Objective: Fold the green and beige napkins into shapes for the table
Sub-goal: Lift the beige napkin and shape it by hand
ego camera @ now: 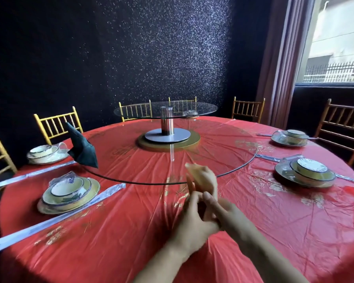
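The beige napkin stands folded into a narrow upright shape above the red tablecloth, just in front of me. Both hands hold it at its base: my left hand curls its fingers round the lower part, and my right hand pinches it from the right with the thumb on top. The lower part of the napkin is hidden behind my fingers. The dark green napkin stands folded into a pointed shape on the left edge of the glass turntable.
Wrapped plate-and-bowl sets sit at the left, far left, right and far right. Wrapped chopsticks lie by them. A raised glass tier on a metal post stands mid-table. Gold chairs ring the table.
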Motion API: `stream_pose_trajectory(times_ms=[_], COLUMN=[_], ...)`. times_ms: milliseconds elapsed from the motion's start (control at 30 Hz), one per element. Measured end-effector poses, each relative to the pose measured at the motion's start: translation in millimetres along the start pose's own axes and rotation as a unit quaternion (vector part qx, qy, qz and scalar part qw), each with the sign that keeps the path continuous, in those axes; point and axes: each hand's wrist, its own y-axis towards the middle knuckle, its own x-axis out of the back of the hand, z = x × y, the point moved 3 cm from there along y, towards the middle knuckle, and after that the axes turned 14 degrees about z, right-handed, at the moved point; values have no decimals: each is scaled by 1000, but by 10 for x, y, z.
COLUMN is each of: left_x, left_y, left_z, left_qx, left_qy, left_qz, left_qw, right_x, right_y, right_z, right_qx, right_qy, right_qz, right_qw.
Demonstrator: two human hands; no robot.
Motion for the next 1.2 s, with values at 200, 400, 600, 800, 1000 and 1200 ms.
stream_pose_trajectory(times_ms=[200,400,600,800,1000,1200], left_x=[133,415,403,145,-72,-108], left_y=[-4,68,308,381,317,358], left_z=[130,292,363,533,429,374], left_qx=[-63,37,-9,15,-6,3], left_qy=[-78,-177,-34,-13,-41,-35], left_qz=[-21,-68,-173,-223,-247,-299], left_qw=[995,981,984,975,968,953], right_x=[122,143,392,274,210,204], right_y=[13,81,375,505,493,493], right_z=[-270,-374,-419,-532,-526,-528], right_qx=[21,45,59,36,36,57], right_qy=[318,386,117,65,56,138], right_qz=[24,83,-4,-96,-102,-117], right_qw=[947,918,991,993,993,982])
